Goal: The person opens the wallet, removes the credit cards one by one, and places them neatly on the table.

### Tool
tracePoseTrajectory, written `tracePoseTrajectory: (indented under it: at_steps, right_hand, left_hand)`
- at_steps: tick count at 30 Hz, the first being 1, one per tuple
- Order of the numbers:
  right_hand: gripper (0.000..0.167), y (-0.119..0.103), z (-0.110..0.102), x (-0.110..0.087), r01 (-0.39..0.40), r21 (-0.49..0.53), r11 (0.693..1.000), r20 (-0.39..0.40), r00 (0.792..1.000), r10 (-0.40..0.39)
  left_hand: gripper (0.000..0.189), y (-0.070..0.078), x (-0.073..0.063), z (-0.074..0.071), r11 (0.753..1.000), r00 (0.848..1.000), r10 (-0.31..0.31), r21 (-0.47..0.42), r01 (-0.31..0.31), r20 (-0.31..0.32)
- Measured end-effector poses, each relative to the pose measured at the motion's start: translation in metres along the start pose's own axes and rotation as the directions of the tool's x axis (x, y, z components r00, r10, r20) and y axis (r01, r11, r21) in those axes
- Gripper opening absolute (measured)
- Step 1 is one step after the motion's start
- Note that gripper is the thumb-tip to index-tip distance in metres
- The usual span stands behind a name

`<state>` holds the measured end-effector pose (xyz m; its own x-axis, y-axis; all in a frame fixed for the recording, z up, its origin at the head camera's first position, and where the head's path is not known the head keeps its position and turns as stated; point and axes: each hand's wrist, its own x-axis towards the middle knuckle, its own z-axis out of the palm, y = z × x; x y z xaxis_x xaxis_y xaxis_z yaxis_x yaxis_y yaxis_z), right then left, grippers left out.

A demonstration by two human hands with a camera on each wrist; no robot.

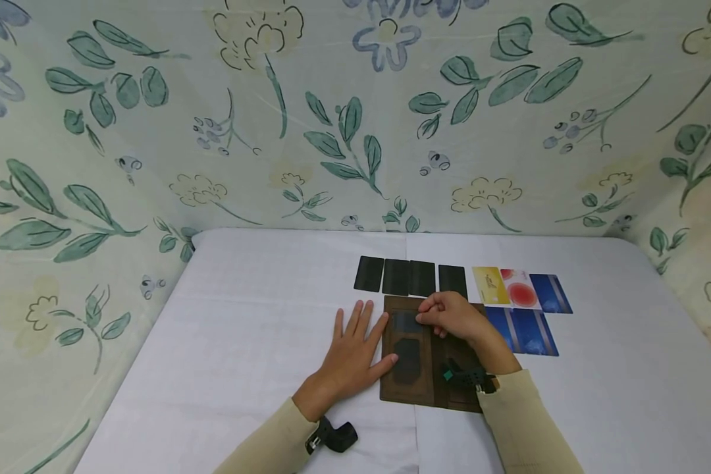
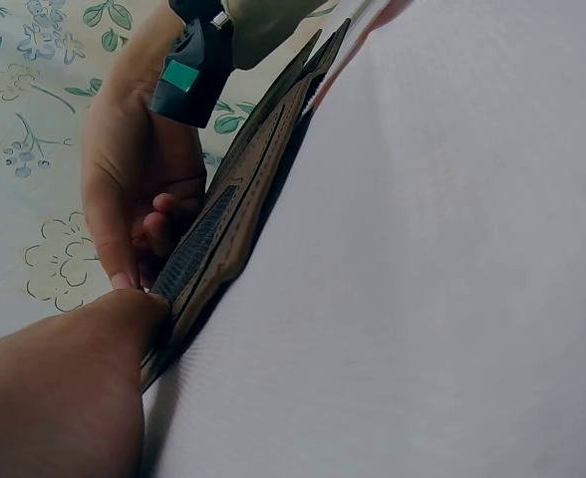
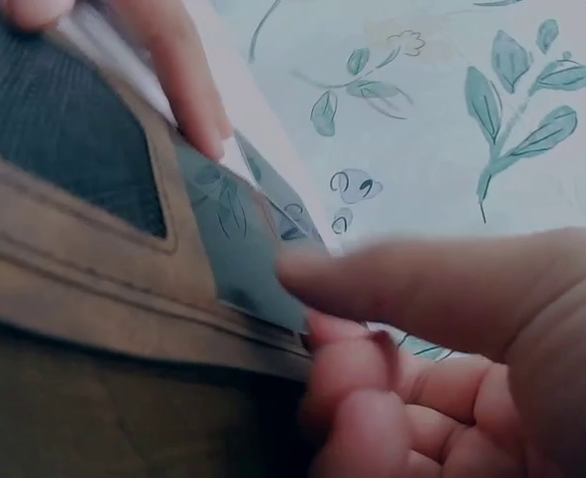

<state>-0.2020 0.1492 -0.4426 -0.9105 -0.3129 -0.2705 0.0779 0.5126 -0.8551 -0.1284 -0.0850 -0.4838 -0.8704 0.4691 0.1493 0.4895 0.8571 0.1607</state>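
Observation:
A brown leather wallet (image 1: 405, 393) lies unfolded on the white table, with a dark mesh window (image 1: 407, 359) in its left panel. Above that window sits a dark, glossy card (image 1: 404, 322), which mirrors the patterned cloth in the right wrist view. My right hand (image 1: 455, 317) pinches this card at its right edge between thumb and curled index finger; the palm hides part of the wallet's right panel. Spread nearly straight, the fingers of my left hand (image 1: 351, 354) rest along the wallet's left edge, and its thumb lies on the leather beside the window.
Several black cards (image 1: 396, 276) form a row beyond the wallet. To their right lie a yellow card (image 1: 490, 286), a red and white card (image 1: 520, 289) and a blue card (image 1: 550, 293). More blue cards (image 1: 533, 332) lie below, beside the wallet. Floral cloth (image 1: 343, 164) hangs behind the table.

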Motion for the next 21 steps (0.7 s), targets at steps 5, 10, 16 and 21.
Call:
tracePoseTrajectory:
  at_steps: [5, 10, 16, 21]
  right_hand:
    - [0.028, 0.0014, -0.0002, -0.0015, 0.037, -0.062, 0.997, 0.022, 0.999, -0.036]
    - [0.029, 0.0003, 0.0006, -0.0026, 0.033, -0.082, 0.996, 0.023, 0.999, -0.031]
    - [0.025, -0.0024, 0.0018, -0.0030, 0.064, -0.114, 0.991, 0.002, 0.998, -0.064]
    - [0.024, -0.0029, 0.0015, -0.0034, 0.133, -0.113, 0.985, -0.037, 0.990, -0.138]
  left_hand:
    - [0.075, 0.0002, 0.0002, 0.0008, 1.000, 1.000, 0.005, 0.002, -0.005, 0.002]
    - [0.075, 0.0002, 0.0007, 0.0010, 1.000, 1.000, 0.007, 0.005, -0.007, 0.003]
    - [0.075, -0.0001, 0.0001, 0.0010, 1.000, 1.000, 0.008, 0.011, -0.008, -0.010]
    - [0.075, -0.0006, -0.0001, 0.0017, 1.000, 1.000, 0.009, 0.009, -0.008, -0.019]
